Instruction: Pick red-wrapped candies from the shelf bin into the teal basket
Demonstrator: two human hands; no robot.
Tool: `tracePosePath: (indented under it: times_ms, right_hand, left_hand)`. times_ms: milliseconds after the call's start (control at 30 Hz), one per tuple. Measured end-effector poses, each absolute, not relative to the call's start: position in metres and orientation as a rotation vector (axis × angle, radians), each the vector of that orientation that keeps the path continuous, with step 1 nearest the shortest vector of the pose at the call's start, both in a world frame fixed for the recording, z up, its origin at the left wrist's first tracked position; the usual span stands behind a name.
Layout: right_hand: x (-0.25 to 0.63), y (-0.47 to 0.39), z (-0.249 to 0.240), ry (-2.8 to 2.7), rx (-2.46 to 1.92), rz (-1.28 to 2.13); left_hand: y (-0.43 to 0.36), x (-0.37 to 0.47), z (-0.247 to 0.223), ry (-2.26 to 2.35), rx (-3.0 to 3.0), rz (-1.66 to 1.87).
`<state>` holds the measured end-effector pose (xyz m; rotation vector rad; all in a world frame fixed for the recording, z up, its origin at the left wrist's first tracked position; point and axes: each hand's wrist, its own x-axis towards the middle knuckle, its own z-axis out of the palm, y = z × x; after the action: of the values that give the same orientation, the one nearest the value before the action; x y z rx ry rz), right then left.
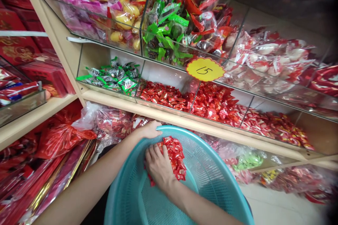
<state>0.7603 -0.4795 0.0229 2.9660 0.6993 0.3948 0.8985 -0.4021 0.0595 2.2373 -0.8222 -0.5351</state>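
Note:
A teal plastic basket (211, 154) with mesh walls stands in front of the shelves. Inside it lies a pile of small red wrapped candies (176, 154). My right hand (160, 163) reaches into the basket and rests on the left part of this pile, its fingers bent a little and slightly apart over the candies; what lies under the palm is hidden. At the basket's back left rim is my left hand (150, 130), closed on the rim with the thumb along it. More red candies (211, 102) fill the lower shelf compartments behind the basket.
Green-wrapped candies (118, 77) sit in the lower shelf's left compartment. Upper clear bins hold bagged sweets, with a yellow price tag (205, 70) on their front. A wooden shelf edge (163, 114) runs behind the basket. Red bags (59, 140) and long wrapped items lie at left.

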Motion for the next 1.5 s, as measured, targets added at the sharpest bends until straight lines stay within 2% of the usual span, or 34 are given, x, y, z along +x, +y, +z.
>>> tracePosePath:
  times_ms: [200, 367, 567, 767, 967, 1167, 1300, 1500]
  right_hand:
    - [0.753, -0.516, 0.075, 0.646, 3.118, 0.443]
    - [0.763, -0.575, 0.132, 0.576, 3.063, 0.701]
    - [0.796, -0.642, 0.177, -0.04, 2.933, 1.099]
    - [0.817, -0.65, 0.184, -0.454, 2.889, 0.613]
    - [0.83, -0.649, 0.187, -0.509, 2.945, 0.561]
    - [0.834, -0.649, 0.208, 0.026, 2.877, 0.736]
    - [0.842, -0.635, 0.215, 0.285, 2.793, 0.537]
    - [0.853, -0.624, 0.204, 0.212, 2.879, 0.309]
  left_hand:
    - [-0.401, 0.899, 0.059, -0.832, 2.175, -0.558]
    - [-0.402, 0.899, 0.06, -0.851, 2.115, -0.565]
    - [-0.402, 0.903, 0.057, -0.87, 2.143, -0.556]
    - [-0.402, 0.903, 0.056, -0.839, 2.168, -0.588]
    - [-0.401, 0.903, 0.057, -0.859, 2.129, -0.6]
    - [-0.402, 0.903, 0.056, -0.843, 2.118, -0.6]
    - [-0.403, 0.902, 0.057, -0.823, 2.085, -0.618]
    - [-0.401, 0.904, 0.053, -0.834, 2.072, -0.597]
